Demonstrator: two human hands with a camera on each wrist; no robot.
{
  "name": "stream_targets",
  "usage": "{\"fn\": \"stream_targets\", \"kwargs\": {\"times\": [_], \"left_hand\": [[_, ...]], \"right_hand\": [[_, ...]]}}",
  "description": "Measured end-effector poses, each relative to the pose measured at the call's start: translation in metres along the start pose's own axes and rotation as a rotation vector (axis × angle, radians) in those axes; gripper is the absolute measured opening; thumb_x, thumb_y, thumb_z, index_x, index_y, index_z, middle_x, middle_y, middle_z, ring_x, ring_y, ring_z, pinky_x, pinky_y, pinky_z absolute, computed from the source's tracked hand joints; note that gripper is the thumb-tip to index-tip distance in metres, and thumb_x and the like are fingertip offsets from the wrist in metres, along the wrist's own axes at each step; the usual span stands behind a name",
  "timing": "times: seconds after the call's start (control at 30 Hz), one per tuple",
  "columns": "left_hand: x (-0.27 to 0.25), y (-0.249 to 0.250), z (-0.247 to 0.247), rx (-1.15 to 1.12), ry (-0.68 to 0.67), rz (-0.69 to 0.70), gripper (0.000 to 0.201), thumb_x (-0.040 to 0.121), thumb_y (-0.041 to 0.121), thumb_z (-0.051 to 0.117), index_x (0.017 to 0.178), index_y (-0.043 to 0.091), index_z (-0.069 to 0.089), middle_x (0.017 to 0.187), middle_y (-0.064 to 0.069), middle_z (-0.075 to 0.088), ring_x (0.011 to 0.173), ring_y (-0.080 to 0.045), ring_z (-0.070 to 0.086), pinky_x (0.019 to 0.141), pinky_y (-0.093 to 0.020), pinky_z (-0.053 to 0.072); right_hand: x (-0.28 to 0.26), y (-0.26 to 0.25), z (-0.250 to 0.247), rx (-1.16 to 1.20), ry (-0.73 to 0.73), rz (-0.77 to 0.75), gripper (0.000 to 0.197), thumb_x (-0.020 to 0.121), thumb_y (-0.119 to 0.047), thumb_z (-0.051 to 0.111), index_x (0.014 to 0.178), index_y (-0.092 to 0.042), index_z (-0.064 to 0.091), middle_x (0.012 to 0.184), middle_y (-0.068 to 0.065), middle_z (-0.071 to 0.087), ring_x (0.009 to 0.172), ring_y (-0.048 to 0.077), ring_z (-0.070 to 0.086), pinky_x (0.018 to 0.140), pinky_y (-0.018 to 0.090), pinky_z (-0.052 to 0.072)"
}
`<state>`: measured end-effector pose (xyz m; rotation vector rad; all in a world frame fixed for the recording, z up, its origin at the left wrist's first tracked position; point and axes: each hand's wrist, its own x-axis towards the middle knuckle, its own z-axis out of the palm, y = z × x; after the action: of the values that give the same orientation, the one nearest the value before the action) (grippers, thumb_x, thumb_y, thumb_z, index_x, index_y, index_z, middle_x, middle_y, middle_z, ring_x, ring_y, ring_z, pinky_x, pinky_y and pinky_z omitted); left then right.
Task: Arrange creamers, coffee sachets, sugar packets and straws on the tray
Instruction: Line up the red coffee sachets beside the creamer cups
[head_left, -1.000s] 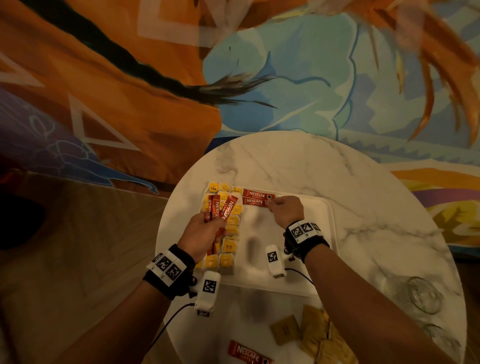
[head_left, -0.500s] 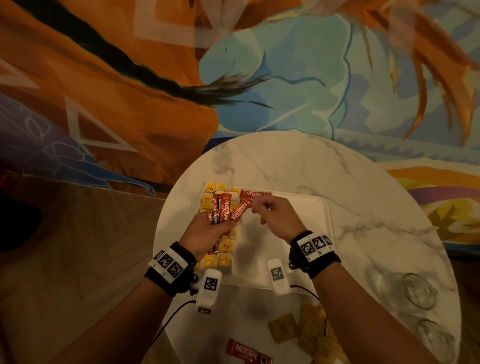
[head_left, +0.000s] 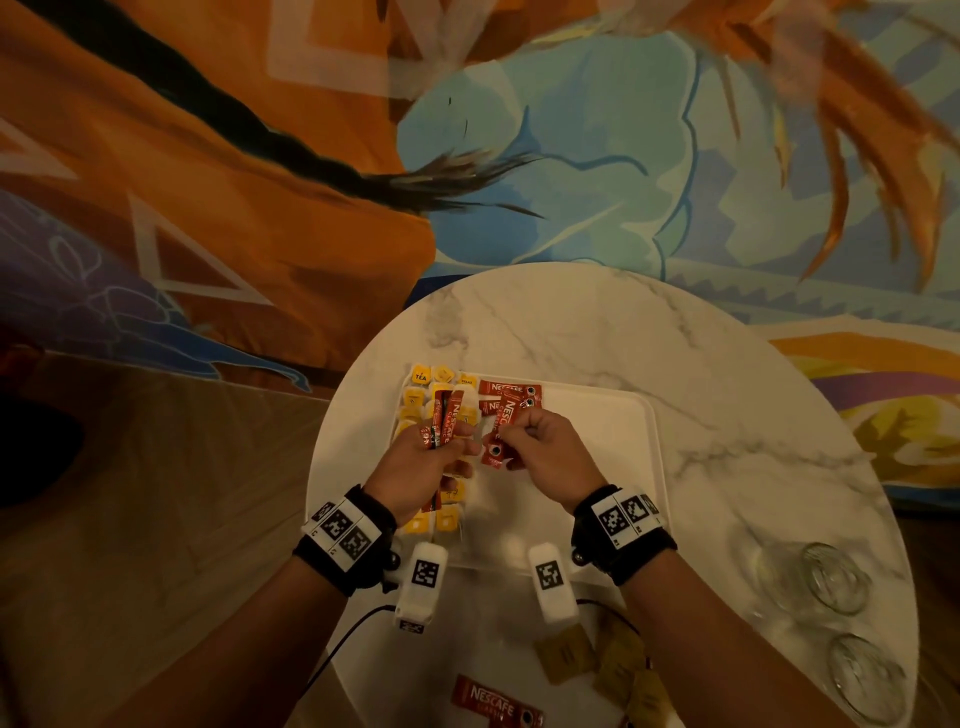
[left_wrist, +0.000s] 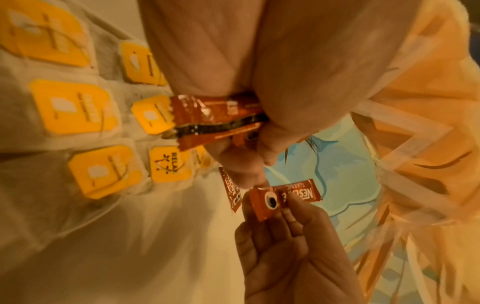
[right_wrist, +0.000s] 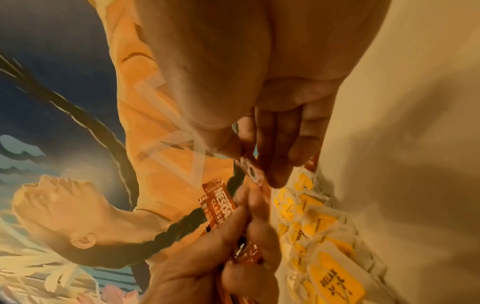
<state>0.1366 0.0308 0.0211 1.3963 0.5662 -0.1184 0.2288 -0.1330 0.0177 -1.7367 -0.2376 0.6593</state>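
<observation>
Over tray | right hand pinches coffee sachet, long axis near-far

Dim, warm orange light throughout; the head view bends strongly at its edges. Both wrist views are soft and motion-smeared, with the yellow tea-bag tags blurred at left and broad shadows on the pale tray at right.

The head camera looks steeply down from above onto the round surface and the mural behind it. The left wrist camera sits very close under the left hand, facing along it over the tray. The right wrist camera does likewise under the right hand. All three views share the two hands meeting over the tray.
</observation>
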Motion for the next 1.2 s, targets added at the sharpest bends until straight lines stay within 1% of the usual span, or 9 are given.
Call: {"fn": "stream_targets", "kwargs": {"times": [0.1,0.2,0.4,0.53,0.73,0.83,0.93,1.1,1.2], "left_hand": [[0.002,0.000,-0.003,0.018,0.051,0.014,0.016,0.101,0.019,0.058,0.095,0.007,0.065,0.074,-0.004,0.061,0.061,-0.016,0.052,0.052,-0.025,0.040],[0.001,0.003,-0.003,0.026,0.036,0.060,0.018,0.096,0.029,0.066,0.083,0.017,0.064,0.062,0.003,0.050,0.054,-0.012,0.045,0.050,-0.026,0.035],[0.003,0.000,0.000,0.037,0.053,0.070,0.018,0.093,0.023,0.071,0.095,0.006,0.071,0.063,-0.002,0.052,0.051,-0.013,0.042,0.046,-0.023,0.035],[0.004,-0.003,-0.002,0.044,0.089,0.054,0.020,0.093,0.023,0.070,0.101,0.005,0.072,0.064,0.000,0.057,0.054,-0.013,0.047,0.049,-0.024,0.039],[0.007,-0.003,0.001,0.079,0.092,0.039,0.015,0.092,0.021,0.071,0.099,0.009,0.073,0.076,-0.003,0.071,0.055,-0.014,0.052,0.049,-0.021,0.043],[0.019,0.004,-0.002,0.336,0.129,0.129,0.015,0.091,0.027,0.072,0.091,0.012,0.075,0.070,0.004,0.070,0.059,-0.010,0.062,0.058,-0.021,0.048],[0.045,0.019,-0.009,0.590,0.139,0.220,0.016,0.085,0.024,0.075,0.075,0.013,0.070,0.061,0.007,0.061,0.058,-0.008,0.057,0.063,-0.025,0.044],[0.096,0.038,-0.006,0.970,0.124,0.241,0.020,0.077,0.034,0.083,0.079,0.023,0.066,0.086,0.005,0.064,0.082,-0.014,0.061,0.076,-0.024,0.044],[0.117,0.041,0.004,1.150,0.061,0.199,0.025,0.077,0.038,0.080,0.073,0.019,0.064,0.080,-0.001,0.066,0.078,-0.020,0.065,0.068,-0.027,0.046]], "right_hand": [[-0.002,-0.001,-0.002,0.072,-0.048,0.022,0.012,0.097,-0.007,0.059,0.086,-0.008,0.060,0.092,0.023,0.074,0.083,0.034,0.074,0.073,0.040,0.060],[-0.008,-0.004,-0.001,0.089,-0.129,0.033,0.013,0.100,-0.004,0.054,0.090,-0.008,0.060,0.076,0.015,0.069,0.068,0.026,0.067,0.065,0.033,0.055],[-0.012,0.002,-0.002,-0.015,-0.185,0.003,0.015,0.100,-0.011,0.058,0.097,-0.005,0.071,0.067,0.009,0.061,0.062,0.020,0.057,0.064,0.031,0.051],[-0.013,0.007,-0.007,0.047,-0.065,-0.020,0.011,0.094,-0.008,0.067,0.102,-0.002,0.071,0.076,0.008,0.069,0.061,0.017,0.061,0.062,0.030,0.054],[-0.010,0.018,-0.019,0.057,0.079,-0.012,0.012,0.097,-0.013,0.063,0.103,-0.010,0.074,0.090,0.010,0.075,0.071,0.014,0.066,0.066,0.029,0.055],[-0.005,0.019,-0.031,0.059,0.137,0.020,0.016,0.100,-0.013,0.058,0.106,-0.012,0.073,0.089,0.006,0.074,0.072,0.014,0.065,0.065,0.029,0.055],[0.004,0.020,-0.045,-0.010,0.188,0.036,0.016,0.100,-0.013,0.058,0.104,-0.010,0.073,0.087,0.004,0.074,0.070,0.012,0.064,0.062,0.026,0.053],[0.032,0.026,-0.052,-0.160,0.230,0.090,0.005,0.096,-0.013,0.064,0.096,-0.011,0.069,0.087,0.008,0.076,0.061,0.011,0.064,0.053,0.020,0.048],[0.047,0.035,-0.048,-0.257,0.198,0.136,0.004,0.091,-0.019,0.071,0.087,-0.018,0.069,0.085,0.008,0.078,0.062,0.016,0.069,0.066,0.036,0.060]]}}
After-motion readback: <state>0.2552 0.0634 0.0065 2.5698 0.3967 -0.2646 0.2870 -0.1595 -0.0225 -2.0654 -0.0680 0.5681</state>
